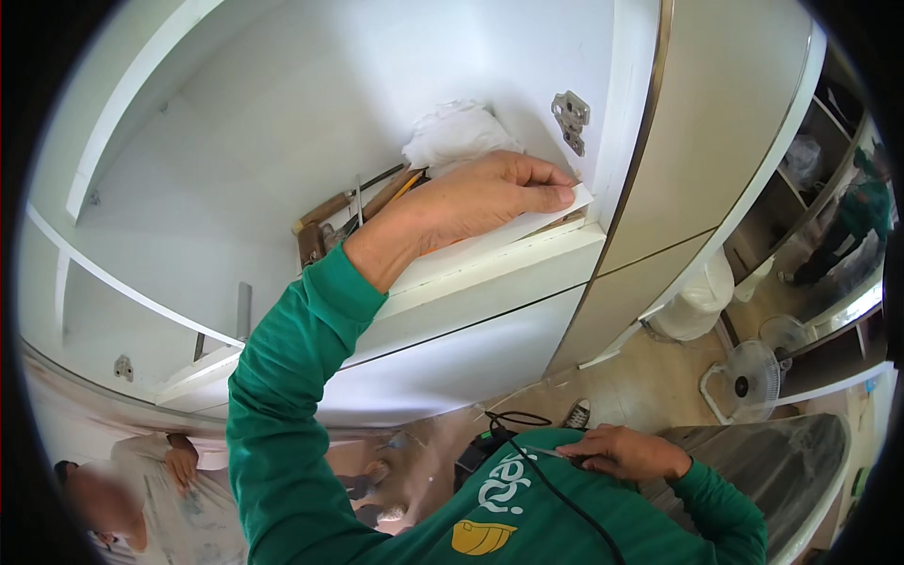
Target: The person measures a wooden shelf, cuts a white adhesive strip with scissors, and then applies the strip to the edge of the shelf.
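Observation:
My left hand [471,200] reaches into an open white cabinet, its thumb and fingers pinching the end of a thin white strip [508,232]. The strip lies along the cabinet's front bottom rail [490,273], its end near the right side panel. At chest height, my right hand [633,452] is closed around the dark handle of a thin metal-bladed tool [543,452], its blade pointing left. Just behind my left hand lie several hand tools with wooden handles [330,212] and a crumpled white bundle [457,134].
A metal hinge [571,122] sticks out from the right inner panel. An open beige door [725,113] stands at the right. Another person [179,490] is at lower left. A fan [753,372] and a plastic-wrapped piece [800,466] stand at right. A black cable [565,499] crosses my shirt.

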The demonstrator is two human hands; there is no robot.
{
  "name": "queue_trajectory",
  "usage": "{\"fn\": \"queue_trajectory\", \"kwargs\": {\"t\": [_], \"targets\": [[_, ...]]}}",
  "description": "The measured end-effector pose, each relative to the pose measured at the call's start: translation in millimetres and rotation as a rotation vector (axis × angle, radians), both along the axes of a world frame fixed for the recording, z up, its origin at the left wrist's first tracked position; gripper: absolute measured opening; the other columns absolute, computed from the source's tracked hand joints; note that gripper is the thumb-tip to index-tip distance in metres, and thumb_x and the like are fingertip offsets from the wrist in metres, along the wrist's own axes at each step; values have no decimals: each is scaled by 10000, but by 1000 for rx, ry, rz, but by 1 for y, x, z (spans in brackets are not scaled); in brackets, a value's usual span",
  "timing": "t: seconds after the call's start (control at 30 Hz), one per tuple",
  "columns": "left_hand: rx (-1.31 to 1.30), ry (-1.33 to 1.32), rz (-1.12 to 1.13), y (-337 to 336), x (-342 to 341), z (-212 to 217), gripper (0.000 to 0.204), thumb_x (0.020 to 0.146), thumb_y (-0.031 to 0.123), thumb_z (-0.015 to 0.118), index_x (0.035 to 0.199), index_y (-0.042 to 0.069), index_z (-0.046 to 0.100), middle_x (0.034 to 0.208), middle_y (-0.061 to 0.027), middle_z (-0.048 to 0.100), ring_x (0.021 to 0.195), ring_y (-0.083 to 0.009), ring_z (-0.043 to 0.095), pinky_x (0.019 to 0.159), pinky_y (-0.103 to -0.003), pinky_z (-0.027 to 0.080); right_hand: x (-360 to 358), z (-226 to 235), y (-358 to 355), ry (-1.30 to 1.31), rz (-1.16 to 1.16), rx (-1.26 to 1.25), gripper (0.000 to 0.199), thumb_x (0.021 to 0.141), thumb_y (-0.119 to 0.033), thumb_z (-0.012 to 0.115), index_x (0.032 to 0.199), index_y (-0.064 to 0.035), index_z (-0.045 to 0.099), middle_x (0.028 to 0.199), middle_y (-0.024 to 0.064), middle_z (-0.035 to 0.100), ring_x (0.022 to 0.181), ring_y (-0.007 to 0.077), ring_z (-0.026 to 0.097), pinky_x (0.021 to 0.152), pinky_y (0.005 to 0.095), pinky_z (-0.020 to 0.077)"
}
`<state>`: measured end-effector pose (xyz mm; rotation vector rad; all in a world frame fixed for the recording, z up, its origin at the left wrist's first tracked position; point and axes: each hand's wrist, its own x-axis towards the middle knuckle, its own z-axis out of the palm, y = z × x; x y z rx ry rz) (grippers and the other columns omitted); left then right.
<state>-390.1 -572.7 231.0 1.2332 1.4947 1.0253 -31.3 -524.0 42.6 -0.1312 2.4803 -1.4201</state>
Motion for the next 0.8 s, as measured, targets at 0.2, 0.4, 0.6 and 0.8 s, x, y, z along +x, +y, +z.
{"fn": "queue_trajectory", "kwargs": {"t": [0.2, 0.4, 0.6, 0.8], "targets": [[11, 111, -3, -6, 3, 8, 382, 1055, 344, 695, 1276, 33, 709, 1115, -17, 741, 1048, -106, 656, 954, -278, 513, 2, 57, 18, 72, -413, -237, 472, 942, -51, 747, 1401, -63, 641, 1159, 87, 717, 1058, 220, 676, 894, 339, 547], [75, 230, -143, -3, 4, 8, 349, 1060, 366, 681, 1207, 52, 727, 1106, -20, 749, 1080, -127, 651, 1030, -298, 467, -26, 101, 38, 331, -666, -594, 412, 960, -78, 778, 1349, -11, 660, 1080, 47, 732, 1015, 125, 682, 855, 268, 538], [83, 137, -117, -3, 1, 8, 343, 1041, 373, 704, 1160, 54, 742, 1072, -10, 758, 1083, -118, 647, 1033, -301, 464, -62, 121, 46, 369, -709, -450, 391, 973, -6, 740, 1354, -9, 655, 1069, 39, 734, 989, 106, 686, 895, 257, 552], [142, 207, -123, -3, 3, 7, 325, 1030, 386, 705, 1066, 69, 765, 1049, -14, 761, 1055, -117, 650, 1063, -318, 450, -74, 144, 53, 248, -709, -356, 361, 990, -138, 761, 1314, -2, 676, 1029, 12, 707, 917, 74, 637, 810, 235, 509]]}}
